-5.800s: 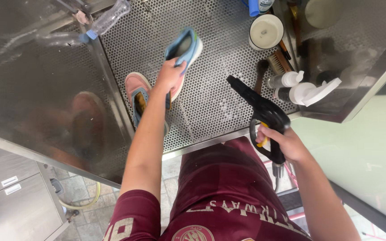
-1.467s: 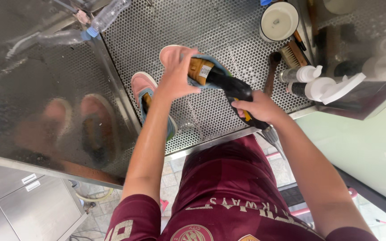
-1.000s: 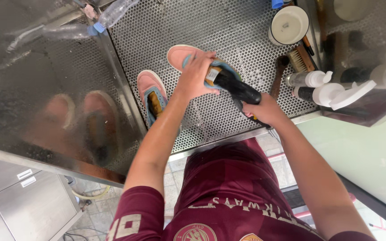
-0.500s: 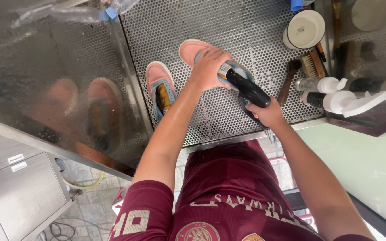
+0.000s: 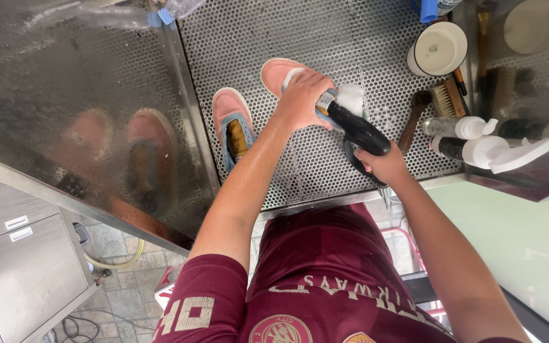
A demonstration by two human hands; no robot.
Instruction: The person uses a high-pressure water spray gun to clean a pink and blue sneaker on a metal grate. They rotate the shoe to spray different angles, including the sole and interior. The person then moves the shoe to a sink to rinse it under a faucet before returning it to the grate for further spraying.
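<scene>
My left hand [image 5: 303, 98] grips a pink and blue sneaker [image 5: 279, 70] and holds it on the perforated metal grate [image 5: 351, 38]. My right hand [image 5: 382, 168] is closed around the handle of a black spray gun [image 5: 360, 130]. Its nozzle points into the shoe, where white foam [image 5: 351, 97] shows. The second sneaker [image 5: 233, 127] of the pair lies on the grate just to the left, sole down, apart from both hands.
A white round tub [image 5: 441, 47], brushes [image 5: 443, 98] and white spray bottles [image 5: 487, 149] stand at the right of the grate. A steel side wall [image 5: 77, 127] on the left mirrors the shoes. A plastic bottle [image 5: 176, 7] lies at the top. Steel cabinet [image 5: 20, 254] lower left.
The spray gun moved up from my right side to the sneaker's opening. My left hand brought the sneaker down onto the grate, and foam has appeared at the nozzle.
</scene>
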